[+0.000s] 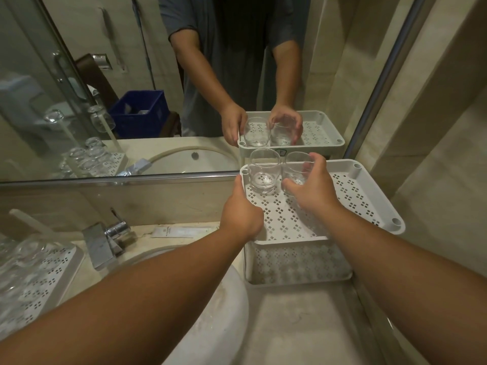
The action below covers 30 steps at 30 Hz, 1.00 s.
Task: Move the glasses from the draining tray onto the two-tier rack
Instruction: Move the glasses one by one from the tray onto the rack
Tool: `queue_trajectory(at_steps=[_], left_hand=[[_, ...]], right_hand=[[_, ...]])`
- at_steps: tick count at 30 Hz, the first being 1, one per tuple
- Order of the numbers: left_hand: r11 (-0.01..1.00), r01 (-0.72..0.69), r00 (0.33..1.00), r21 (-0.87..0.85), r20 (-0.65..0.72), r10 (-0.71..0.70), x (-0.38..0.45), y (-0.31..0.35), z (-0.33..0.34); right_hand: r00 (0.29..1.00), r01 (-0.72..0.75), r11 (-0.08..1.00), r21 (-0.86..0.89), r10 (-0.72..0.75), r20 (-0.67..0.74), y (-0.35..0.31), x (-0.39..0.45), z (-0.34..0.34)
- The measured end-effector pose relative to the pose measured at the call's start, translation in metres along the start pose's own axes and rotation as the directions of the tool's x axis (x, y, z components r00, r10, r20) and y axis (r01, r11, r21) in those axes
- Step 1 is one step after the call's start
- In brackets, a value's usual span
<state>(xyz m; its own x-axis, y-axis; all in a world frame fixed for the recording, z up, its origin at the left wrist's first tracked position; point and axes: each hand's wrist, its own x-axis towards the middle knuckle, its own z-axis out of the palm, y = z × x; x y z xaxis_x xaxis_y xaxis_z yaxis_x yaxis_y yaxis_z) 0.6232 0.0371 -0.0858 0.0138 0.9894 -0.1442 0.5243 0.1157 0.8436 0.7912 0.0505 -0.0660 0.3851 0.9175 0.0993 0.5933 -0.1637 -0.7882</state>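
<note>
You're at a beige stone counter [295,325] under a big mirror [131,75], with the sink [210,312] and tap [105,241] on the left. Your right hand [313,188] is wrapped round a glass [296,171] at the far end of the rack [369,206]'s top tier, just beside another glass [263,171]. Your left hand [239,214] grips the rack's left rim. The draining tray [52,275] with more glasses sits far left.

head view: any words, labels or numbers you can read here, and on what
No text here can be read.
Flat pale sachet on the counter behind the chrome tap: small emblem and print, too blurred to read.
White perforated plastic two-tier rack, clear glasses, blue plastic crate: no markings show.
</note>
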Motion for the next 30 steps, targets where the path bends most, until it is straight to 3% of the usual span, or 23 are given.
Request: queue_trajectory(at_steps=[19, 22, 24, 27, 30], left_hand=[[1.000, 0.030, 1.000, -0.004, 0.009, -0.030, -0.001, 0.001, 0.000], [1.000, 0.026, 1.000, -0.014, 0.010, -0.026, -0.001, 0.001, 0.000], [0.999, 0.029, 1.000, -0.024, 0.011, -0.029, -0.001, 0.001, 0.001], [0.999, 0.029, 1.000, -0.036, 0.010, -0.028, -0.002, 0.001, 0.000], [0.999, 0.018, 1.000, -0.035, 0.016, -0.017, -0.003, 0.001, -0.001]], right_hand=[[0.999, 0.001, 0.999, 0.032, 0.001, -0.050, -0.001, 0.002, 0.004], [0.995, 0.034, 0.999, -0.036, -0.037, -0.093, -0.005, -0.002, 0.001], [0.979, 0.143, 0.983, -0.115, -0.158, -0.132, -0.009, -0.004, 0.000], [0.932, 0.305, 0.900, -0.312, -0.350, -0.098, -0.018, -0.005, 0.003], [0.911, 0.349, 0.791, -0.502, -0.412, -0.016, -0.029, -0.002, 0.012]])
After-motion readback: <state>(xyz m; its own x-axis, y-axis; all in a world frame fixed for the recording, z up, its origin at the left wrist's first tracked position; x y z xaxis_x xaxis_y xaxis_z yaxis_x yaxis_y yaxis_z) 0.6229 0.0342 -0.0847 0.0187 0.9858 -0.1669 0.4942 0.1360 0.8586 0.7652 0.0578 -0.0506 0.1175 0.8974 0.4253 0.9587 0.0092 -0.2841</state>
